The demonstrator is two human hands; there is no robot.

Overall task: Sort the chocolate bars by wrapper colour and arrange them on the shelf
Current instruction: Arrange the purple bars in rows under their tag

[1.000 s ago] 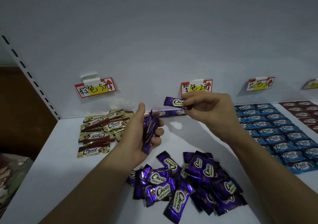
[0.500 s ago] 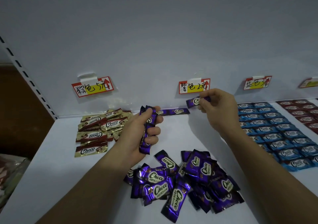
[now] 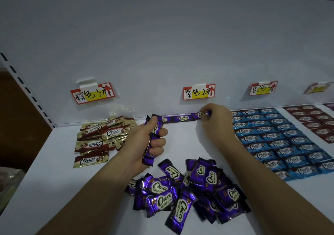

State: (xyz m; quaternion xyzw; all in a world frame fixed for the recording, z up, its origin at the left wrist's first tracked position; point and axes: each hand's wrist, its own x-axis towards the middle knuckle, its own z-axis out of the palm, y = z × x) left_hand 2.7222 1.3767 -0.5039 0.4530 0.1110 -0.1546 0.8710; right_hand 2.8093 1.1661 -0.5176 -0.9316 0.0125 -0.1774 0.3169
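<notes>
While left hand (image 3: pixel 144 144) clutches foil bars (image 3: pixel 148 159) | right hand (image 3: pixel 216 124) pinches flat bar (image 3: pixel 202 114)

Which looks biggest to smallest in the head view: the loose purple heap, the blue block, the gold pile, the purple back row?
1. The loose purple heap and the blue block: too alike to rank; the heap is nearer, the block runs off frame.
2. The gold pile.
3. The purple back row.
</notes>
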